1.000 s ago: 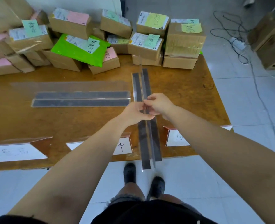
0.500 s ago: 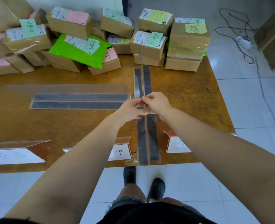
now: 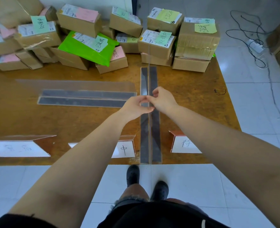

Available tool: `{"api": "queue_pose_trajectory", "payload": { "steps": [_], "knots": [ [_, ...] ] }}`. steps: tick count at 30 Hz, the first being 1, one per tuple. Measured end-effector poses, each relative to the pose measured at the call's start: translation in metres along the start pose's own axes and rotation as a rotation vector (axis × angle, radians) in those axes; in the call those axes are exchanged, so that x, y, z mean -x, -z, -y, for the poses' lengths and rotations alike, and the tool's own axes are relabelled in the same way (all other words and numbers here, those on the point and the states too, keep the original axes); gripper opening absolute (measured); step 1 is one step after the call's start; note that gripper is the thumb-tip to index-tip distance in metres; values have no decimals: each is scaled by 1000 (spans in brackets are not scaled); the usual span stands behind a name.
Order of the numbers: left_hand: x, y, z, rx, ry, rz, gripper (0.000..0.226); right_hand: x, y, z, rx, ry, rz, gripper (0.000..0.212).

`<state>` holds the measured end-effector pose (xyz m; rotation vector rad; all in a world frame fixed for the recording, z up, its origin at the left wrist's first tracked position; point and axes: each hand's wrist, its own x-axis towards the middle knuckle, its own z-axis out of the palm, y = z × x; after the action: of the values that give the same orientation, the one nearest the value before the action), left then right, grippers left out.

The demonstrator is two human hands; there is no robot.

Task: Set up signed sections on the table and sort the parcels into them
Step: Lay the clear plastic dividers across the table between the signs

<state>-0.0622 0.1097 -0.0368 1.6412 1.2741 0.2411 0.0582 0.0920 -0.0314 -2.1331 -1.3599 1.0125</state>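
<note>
On the table (image 3: 193, 99), both hands pinch a clear upright divider (image 3: 150, 129).
Left hand (image 3: 136, 106) and right hand (image 3: 164, 100) meet on its top edge; two dividers, three signs.

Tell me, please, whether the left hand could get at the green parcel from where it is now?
Probably yes: the left hand pinches the upright clear divider, but bare tabletop lies between it and the green parcel, which lies on top of the pile.

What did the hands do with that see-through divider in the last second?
Both hands, left hand and right hand, slid the clear divider farther onto the table; its near end no longer overhangs the edge. They still pinch its top edge. The other divider, signs and parcels stayed put.
</note>
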Motion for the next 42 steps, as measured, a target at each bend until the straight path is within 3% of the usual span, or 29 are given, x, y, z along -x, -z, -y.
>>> {"api": "queue_pose_trajectory", "payload": {
  "steps": [2,6,12,19,26,32,42],
  "knots": [
    [9,8,0,-105,-32,-87,45,0,2,5,65,106,-103,46],
    [31,42,7,-439,-69,-306,45,-2,13,28,345,380,-193,48],
    [39,111,35,-779,-71,-418,51,-4,-5,73,506,561,-99,51],
    [7,177,83,-926,-83,-358,52,-32,-59,125,604,534,19,54],
    [-36,230,122,-982,-80,-192,39,-73,-114,161,694,415,117,39],
    [-49,250,136,-948,-107,-134,11,-87,-135,175,803,385,84,24],
    [-49,272,132,-952,-251,-151,17,-83,-128,187,779,395,20,23]
  ]
}}
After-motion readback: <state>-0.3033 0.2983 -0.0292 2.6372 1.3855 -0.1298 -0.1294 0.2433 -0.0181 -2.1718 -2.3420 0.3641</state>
